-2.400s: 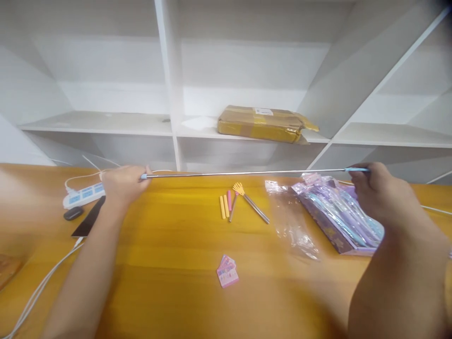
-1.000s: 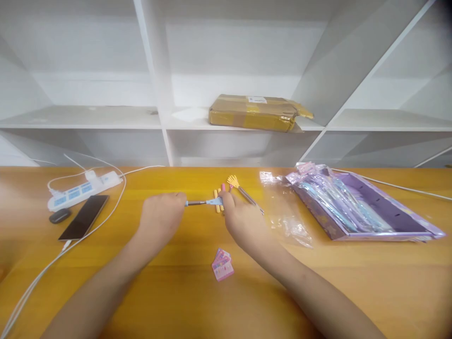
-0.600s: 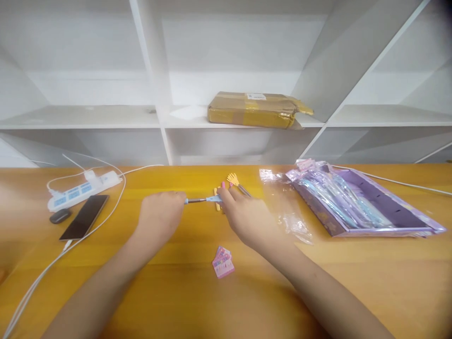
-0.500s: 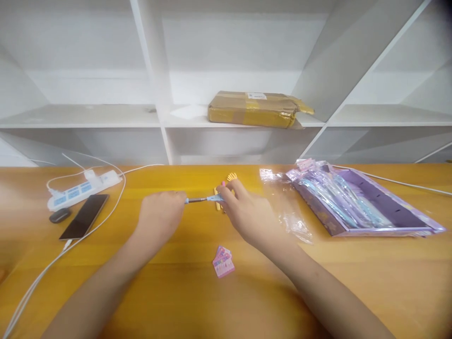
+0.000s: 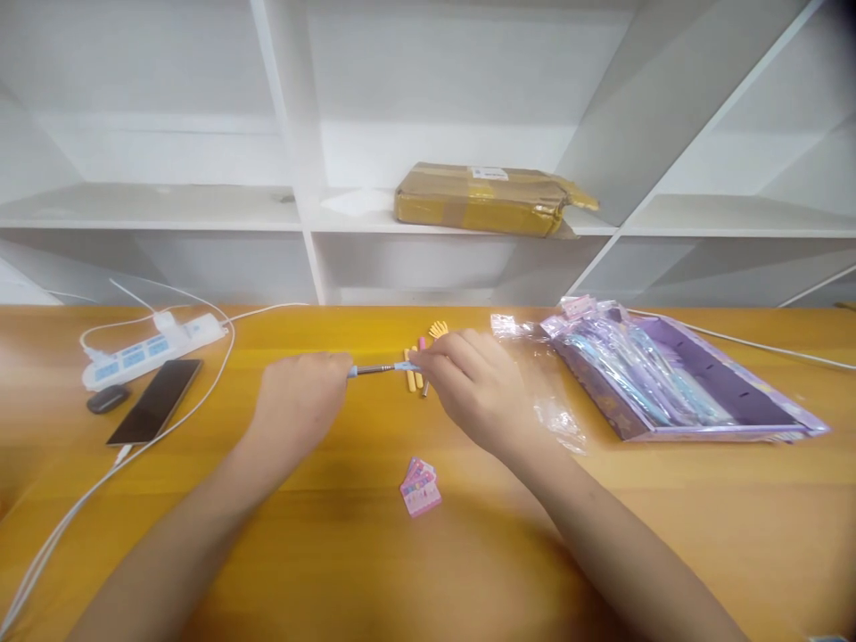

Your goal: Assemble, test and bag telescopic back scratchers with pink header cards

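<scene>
A thin light-blue rod with a stepped metal shaft (image 5: pixel 373 369) stretches level between my two hands above the table. My left hand (image 5: pixel 300 392) is closed in a fist around its left end. At the other end my right hand (image 5: pixel 478 383) pinches the light-blue tip between thumb and fingers. Just behind the right hand lie yellow sticks (image 5: pixel 410 370), a pink-ended stick (image 5: pixel 421 343) and a small yellow hand-shaped piece (image 5: pixel 438 329). Their lower parts are partly covered by my fingers. Nearer to me is a fanned stack of small pink cards (image 5: pixel 421 490).
On the right, a purple box (image 5: pixel 709 435) holds several wrapped blue and purple items (image 5: pixel 642 366), with clear plastic bags (image 5: pixel 545 383) beside it. On the left are a power strip (image 5: pixel 151 354), a phone (image 5: pixel 157 401), a black case (image 5: pixel 108 399) and cables. A taped carton (image 5: pixel 481 201) sits on the shelf.
My right hand has turned slightly and its fingers have closed in nearer the rod's tip. More of the yellow sticks shows. The view has shifted a little.
</scene>
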A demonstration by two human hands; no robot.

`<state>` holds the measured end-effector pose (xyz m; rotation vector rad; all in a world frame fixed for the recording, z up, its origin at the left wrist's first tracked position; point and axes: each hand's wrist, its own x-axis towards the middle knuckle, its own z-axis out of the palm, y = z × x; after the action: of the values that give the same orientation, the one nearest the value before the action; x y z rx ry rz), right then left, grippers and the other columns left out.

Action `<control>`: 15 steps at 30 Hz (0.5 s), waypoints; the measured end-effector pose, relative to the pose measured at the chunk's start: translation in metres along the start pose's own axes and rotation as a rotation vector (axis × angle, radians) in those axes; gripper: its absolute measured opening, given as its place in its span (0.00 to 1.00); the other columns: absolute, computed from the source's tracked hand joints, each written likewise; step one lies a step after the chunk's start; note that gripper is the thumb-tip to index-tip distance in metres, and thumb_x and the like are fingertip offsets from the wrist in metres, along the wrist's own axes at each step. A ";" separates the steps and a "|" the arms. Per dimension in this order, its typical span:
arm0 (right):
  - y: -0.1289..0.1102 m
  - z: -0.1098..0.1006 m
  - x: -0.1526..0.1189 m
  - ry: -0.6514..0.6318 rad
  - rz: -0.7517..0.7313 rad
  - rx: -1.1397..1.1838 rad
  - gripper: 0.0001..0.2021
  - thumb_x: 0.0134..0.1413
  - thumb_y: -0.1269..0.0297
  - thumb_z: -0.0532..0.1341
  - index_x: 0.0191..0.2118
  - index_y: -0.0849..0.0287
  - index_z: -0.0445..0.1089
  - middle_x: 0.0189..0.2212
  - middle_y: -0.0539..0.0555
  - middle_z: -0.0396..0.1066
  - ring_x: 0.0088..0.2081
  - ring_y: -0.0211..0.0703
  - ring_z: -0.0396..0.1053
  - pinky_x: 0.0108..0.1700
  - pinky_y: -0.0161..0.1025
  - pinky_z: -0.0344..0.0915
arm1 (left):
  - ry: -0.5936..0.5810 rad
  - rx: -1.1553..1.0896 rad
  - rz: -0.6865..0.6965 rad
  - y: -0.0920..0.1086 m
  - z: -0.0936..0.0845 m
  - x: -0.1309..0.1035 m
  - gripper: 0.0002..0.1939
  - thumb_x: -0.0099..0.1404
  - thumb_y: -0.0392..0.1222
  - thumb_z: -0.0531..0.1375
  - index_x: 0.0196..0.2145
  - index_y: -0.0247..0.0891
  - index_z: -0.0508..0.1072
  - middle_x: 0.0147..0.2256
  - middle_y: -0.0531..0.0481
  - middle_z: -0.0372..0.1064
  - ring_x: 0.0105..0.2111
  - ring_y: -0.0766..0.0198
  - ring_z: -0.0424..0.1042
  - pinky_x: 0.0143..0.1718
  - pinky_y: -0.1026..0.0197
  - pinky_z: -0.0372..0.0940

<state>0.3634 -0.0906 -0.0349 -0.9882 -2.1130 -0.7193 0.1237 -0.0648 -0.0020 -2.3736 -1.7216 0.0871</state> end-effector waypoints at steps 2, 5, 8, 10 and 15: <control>0.011 0.000 0.000 0.002 0.016 -0.032 0.06 0.72 0.71 0.60 0.44 0.56 0.75 0.33 0.53 0.75 0.36 0.43 0.65 0.39 0.42 0.56 | 0.023 0.010 -0.022 -0.007 0.001 0.005 0.15 0.71 0.36 0.51 0.34 0.40 0.78 0.30 0.40 0.77 0.29 0.50 0.76 0.29 0.56 0.58; 0.051 -0.006 -0.004 0.027 0.087 -0.124 0.09 0.73 0.68 0.59 0.42 0.54 0.77 0.33 0.53 0.75 0.36 0.44 0.64 0.39 0.42 0.54 | 0.076 0.070 -0.134 -0.036 -0.003 0.014 0.16 0.70 0.35 0.51 0.32 0.39 0.78 0.30 0.40 0.76 0.30 0.50 0.76 0.30 0.57 0.57; 0.116 -0.023 -0.023 0.077 0.276 -0.243 0.11 0.72 0.63 0.59 0.39 0.51 0.79 0.31 0.53 0.75 0.36 0.46 0.65 0.41 0.42 0.55 | 0.128 0.163 -0.306 -0.086 -0.010 0.020 0.16 0.69 0.36 0.50 0.35 0.37 0.79 0.33 0.40 0.77 0.33 0.52 0.74 0.32 0.57 0.56; 0.162 -0.038 -0.041 0.112 0.433 -0.324 0.11 0.70 0.57 0.62 0.38 0.52 0.80 0.31 0.55 0.75 0.36 0.47 0.67 0.44 0.43 0.58 | 0.194 0.209 -0.337 -0.119 -0.013 0.021 0.18 0.71 0.37 0.49 0.40 0.36 0.79 0.36 0.42 0.76 0.36 0.54 0.71 0.34 0.58 0.54; 0.224 -0.061 -0.076 0.336 0.518 -0.462 0.14 0.63 0.50 0.66 0.33 0.55 0.80 0.27 0.56 0.73 0.38 0.50 0.70 0.52 0.48 0.62 | 0.251 0.339 -0.474 -0.161 -0.008 0.021 0.15 0.70 0.39 0.49 0.40 0.36 0.76 0.35 0.48 0.71 0.37 0.61 0.65 0.31 0.63 0.49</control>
<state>0.6019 -0.0414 -0.0137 -1.4672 -1.3405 -1.0333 -0.0184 0.0012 0.0398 -1.6231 -1.9114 0.0056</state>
